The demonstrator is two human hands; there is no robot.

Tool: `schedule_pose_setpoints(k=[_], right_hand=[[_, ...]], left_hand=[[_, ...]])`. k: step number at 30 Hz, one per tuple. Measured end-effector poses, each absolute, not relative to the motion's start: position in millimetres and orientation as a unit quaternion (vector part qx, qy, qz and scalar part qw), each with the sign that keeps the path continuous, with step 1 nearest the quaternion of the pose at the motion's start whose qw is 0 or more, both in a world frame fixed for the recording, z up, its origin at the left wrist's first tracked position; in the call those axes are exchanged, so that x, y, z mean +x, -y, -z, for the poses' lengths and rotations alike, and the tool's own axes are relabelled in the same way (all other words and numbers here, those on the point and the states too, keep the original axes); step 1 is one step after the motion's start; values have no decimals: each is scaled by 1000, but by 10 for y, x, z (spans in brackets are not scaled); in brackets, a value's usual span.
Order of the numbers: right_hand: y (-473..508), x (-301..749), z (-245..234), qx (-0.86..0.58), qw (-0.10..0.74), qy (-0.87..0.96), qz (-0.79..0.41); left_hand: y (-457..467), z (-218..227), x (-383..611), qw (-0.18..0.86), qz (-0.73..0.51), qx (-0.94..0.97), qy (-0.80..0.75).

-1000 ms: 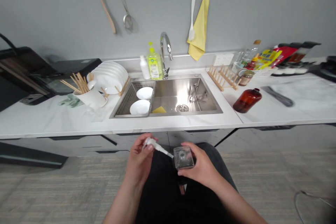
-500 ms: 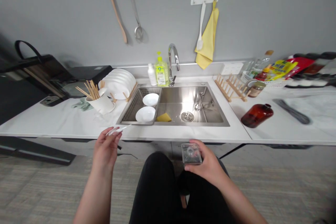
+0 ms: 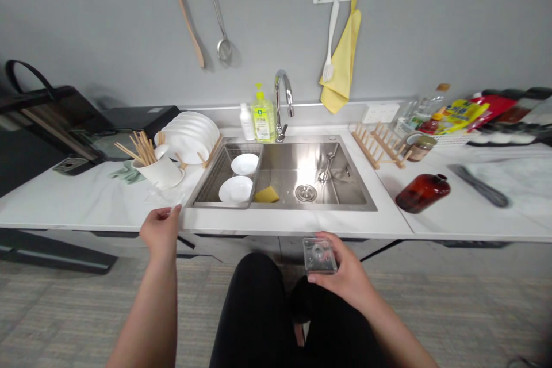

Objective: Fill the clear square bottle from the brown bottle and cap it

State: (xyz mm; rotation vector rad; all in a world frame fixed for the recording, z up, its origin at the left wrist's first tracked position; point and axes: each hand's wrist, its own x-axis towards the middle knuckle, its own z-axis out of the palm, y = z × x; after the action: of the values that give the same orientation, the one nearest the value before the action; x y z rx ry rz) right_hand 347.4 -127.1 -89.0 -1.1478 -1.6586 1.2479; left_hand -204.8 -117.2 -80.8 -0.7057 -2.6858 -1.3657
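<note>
Two hands: a seated person is working at the near edge of a white marble-look countertop (image 3: 302, 221), with the hands well apart.
Right hand: the right hand (image 3: 347, 282) is holding a clear square bottle (image 3: 319, 255) above the black-trousered lap (image 3: 259, 310), near and right of centre. Fingers and thumb are wrapping its sides, and its round neck is facing up with no cap showing.
Left hand: the left hand (image 3: 160, 231) is reaching up to the counter's near edge, left of the stainless steel sink (image 3: 332, 181). Its fingers are curling loosely together; whether they are pinching anything cannot be told.
Around it: a white mug of wooden chopsticks (image 3: 163, 171) is standing just beyond the left hand. Two white bowls (image 3: 235, 188) are sitting in a wire basket (image 3: 211, 175) in the sink's left side, with a yellow sponge (image 3: 267, 194) beside them.
Far right: an amber glass bottle (image 3: 422, 191) is lying on its side on the counter.
Step in hand: judging by the pose, the uncapped bottle is waiting while the left hand is attending to the counter.
Next move calls for: most likely, keeping the open bottle level and bringing the two hands together over the lap.
</note>
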Motion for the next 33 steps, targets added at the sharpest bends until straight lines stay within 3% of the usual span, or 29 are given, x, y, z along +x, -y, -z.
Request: schedule_pose_setpoints(k=[13,20,24,27,33], right_hand=[[1170,3474,919,-455,363,650,-490],[1184,3460,838,-441,389,644,-489],[1189,3612,824,-439,398,647,-480],[1206,3821,837,-443,403,646,-473],[1359,4469,854,-466,417,633,-457]], left_hand=[[922,863,-2066,103,309,-301,896],[1043,924,-2015,175,337,-333,863],[1139,810,-1492,216,343,-416,814],[999,656,-701,175,363,-496,769],[340,444,1109,-24,419,-658,625]])
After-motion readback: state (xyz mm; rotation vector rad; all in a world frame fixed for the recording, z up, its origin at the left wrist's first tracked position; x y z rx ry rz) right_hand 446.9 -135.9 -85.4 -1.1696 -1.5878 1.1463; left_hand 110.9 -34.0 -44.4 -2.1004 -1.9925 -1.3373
